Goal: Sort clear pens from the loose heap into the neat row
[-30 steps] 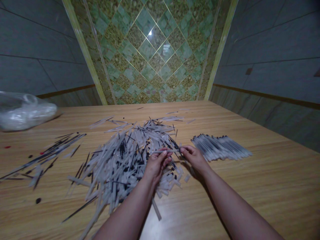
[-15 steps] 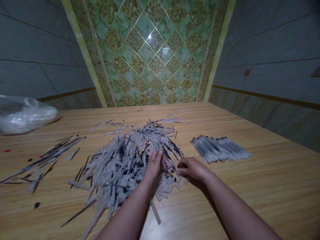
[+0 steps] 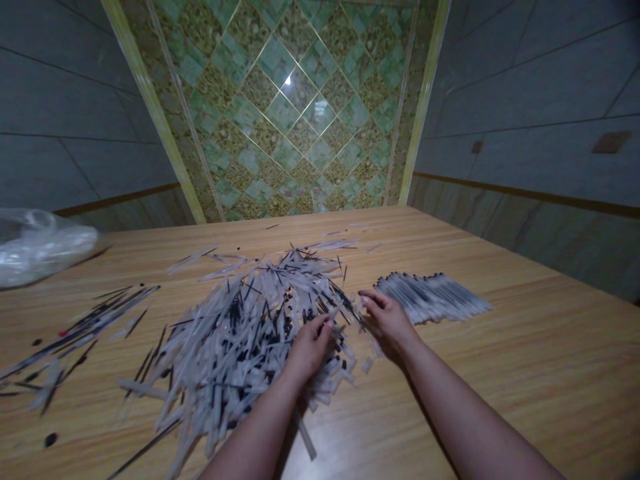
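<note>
A big loose pile of clear plastic pen tubes and black refills point(image 3: 250, 327) lies in the middle of the wooden table point(image 3: 500, 373). My left hand point(image 3: 311, 345) rests on the pile's right side, its fingers bent down and pinched among the tubes. My right hand point(image 3: 386, 316) hovers just right of the pile, fingers curled together near a thin tube at the pile's edge; what it pinches is too small to name. A neat row of assembled pens point(image 3: 433, 297) lies to the right of that hand.
Scattered black refills and caps point(image 3: 80, 330) lie at the left. A crumpled clear plastic bag point(image 3: 43, 247) sits at the far left edge. Tiled walls close in behind and to the right of the table.
A second ago both hands held one tube between them above the pile. They came apart and dropped; the left now digs into the pile and the right has moved up toward the neat row.
</note>
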Available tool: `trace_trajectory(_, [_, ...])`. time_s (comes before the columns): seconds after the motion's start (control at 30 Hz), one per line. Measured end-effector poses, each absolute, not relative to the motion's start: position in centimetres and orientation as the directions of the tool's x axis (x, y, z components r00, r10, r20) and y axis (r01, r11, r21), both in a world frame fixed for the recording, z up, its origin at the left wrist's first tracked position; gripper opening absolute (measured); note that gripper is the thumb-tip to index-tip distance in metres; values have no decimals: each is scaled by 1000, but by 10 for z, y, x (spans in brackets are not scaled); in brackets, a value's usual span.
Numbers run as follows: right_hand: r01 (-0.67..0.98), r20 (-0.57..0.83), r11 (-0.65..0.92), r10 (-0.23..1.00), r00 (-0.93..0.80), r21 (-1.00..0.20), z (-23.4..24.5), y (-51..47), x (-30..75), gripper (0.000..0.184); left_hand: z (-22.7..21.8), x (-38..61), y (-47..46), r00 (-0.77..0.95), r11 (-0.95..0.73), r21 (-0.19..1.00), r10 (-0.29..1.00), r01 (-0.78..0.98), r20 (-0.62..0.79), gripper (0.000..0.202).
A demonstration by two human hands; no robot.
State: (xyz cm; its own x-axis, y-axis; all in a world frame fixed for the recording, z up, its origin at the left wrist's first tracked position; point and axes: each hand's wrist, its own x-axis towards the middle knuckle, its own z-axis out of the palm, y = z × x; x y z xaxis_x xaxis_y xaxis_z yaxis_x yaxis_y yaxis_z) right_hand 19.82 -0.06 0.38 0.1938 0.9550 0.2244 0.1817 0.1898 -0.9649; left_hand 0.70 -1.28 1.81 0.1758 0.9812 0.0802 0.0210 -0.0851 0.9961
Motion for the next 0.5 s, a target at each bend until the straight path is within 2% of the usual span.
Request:
trace_trajectory(0.07, [45,160,154,953,256,-987,3,2,199,39,18,9,-15,255,-168,979,957,115,135,18])
trace_trajectory(0.17, [-40,121,136,960,251,-990,2,3,196,40,18,11,-17,323,-216,958,935,190,147,20])
trace_trajectory(0.37, [22,172,171,966,192,-985,-3,4,194,36,16,9,-17,369,-312,911,907,270,201,23])
trace_trajectory(0.5, [29,159,156,970,186,-987,-3,4,195,36,15,8,-15,364,-355,884,901,306,236,25])
